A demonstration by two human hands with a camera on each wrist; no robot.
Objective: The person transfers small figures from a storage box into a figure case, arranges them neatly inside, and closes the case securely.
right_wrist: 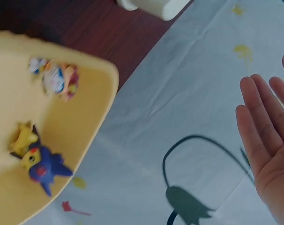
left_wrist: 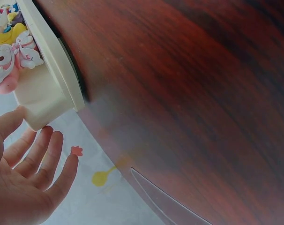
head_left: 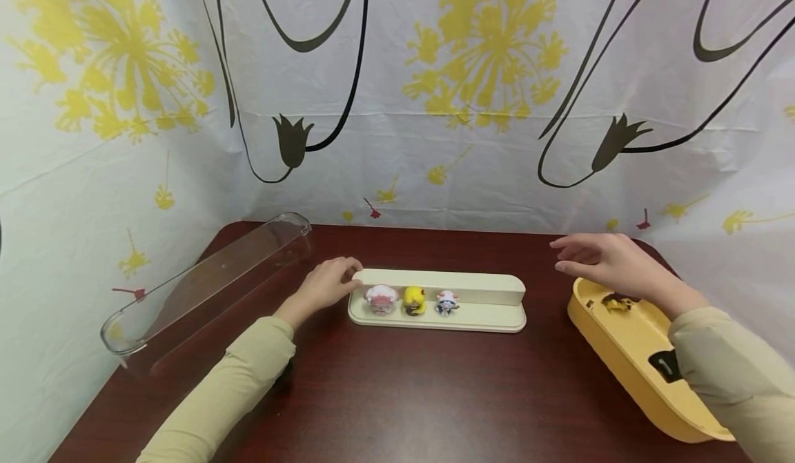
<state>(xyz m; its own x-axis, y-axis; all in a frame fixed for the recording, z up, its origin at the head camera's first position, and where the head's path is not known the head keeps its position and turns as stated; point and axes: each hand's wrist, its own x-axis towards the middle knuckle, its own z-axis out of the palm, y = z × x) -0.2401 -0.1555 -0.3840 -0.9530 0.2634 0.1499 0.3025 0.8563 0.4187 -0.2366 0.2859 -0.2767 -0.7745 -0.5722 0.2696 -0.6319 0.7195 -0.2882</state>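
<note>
My left hand (head_left: 328,282) is at the left end of a cream stepped display stand (head_left: 491,317), thumb and fingertips at its end in the left wrist view. Three small figurines stand in a row on its lower step: a pink-and-white one (head_left: 381,300), a yellow one (head_left: 413,301) and a white-and-blue one (head_left: 447,303). Over the far end of a yellow bin (head_left: 611,370) hovers my right hand (head_left: 611,259), fingers extended and holding nothing. Inside the bin, the right wrist view shows a figurine in a dark blue outfit (right_wrist: 48,166), a small yellow figurine (right_wrist: 24,138) and a multicoloured figurine (right_wrist: 60,79).
A long transparent cover (head_left: 211,277) lies along the table's left side. A black piece (head_left: 666,366) sits in the bin near my right sleeve. Behind the dark red-brown table (head_left: 397,387) hangs a white floral-patterned sheet (head_left: 385,90).
</note>
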